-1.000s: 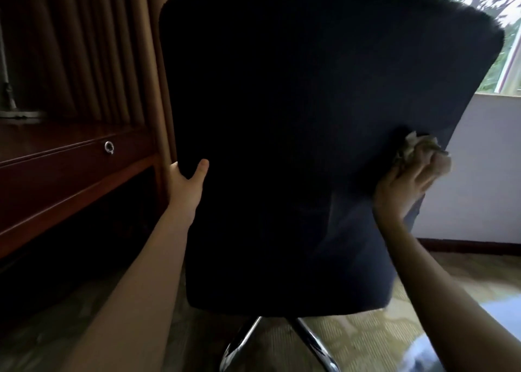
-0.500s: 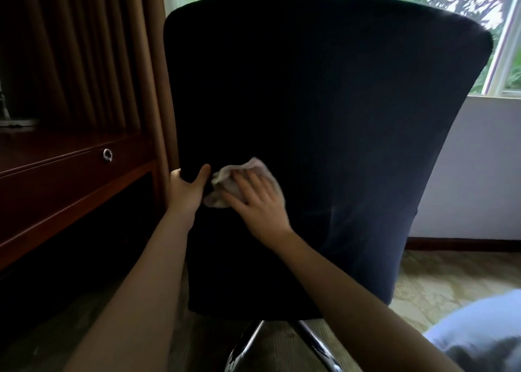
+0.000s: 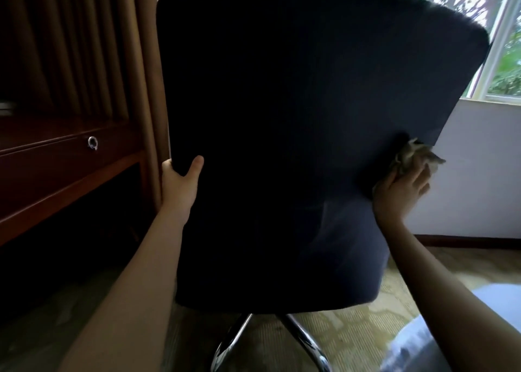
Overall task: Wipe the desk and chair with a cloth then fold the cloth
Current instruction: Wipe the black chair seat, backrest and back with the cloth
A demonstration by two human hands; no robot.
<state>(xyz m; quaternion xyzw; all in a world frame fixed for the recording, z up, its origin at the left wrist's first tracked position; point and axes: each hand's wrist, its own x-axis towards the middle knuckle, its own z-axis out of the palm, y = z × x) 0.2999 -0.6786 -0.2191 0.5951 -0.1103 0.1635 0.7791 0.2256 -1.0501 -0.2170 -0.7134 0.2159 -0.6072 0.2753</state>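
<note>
The dark fabric back of the chair [image 3: 296,131] fills the middle of the view, seen from behind. My left hand [image 3: 179,184] grips its left edge, thumb on the back face. My right hand [image 3: 400,192] presses a crumpled pale cloth [image 3: 414,155] against the chair's right edge, about halfway up. The dark wooden desk [image 3: 56,171] with a ring-pull drawer stands to the left. The chair's seat is hidden behind the back.
Brown curtains [image 3: 84,47] hang behind the desk. A window [image 3: 501,47] and a white wall [image 3: 465,174] lie to the right. Chrome chair legs [image 3: 234,340] splay over patterned carpet [image 3: 352,332]. A pale blue-grey shape [image 3: 417,349] sits at bottom right.
My right hand has swept the cloth from the chair back's left side, beside my left hand, across to its right edge. My left hand has kept its grip.
</note>
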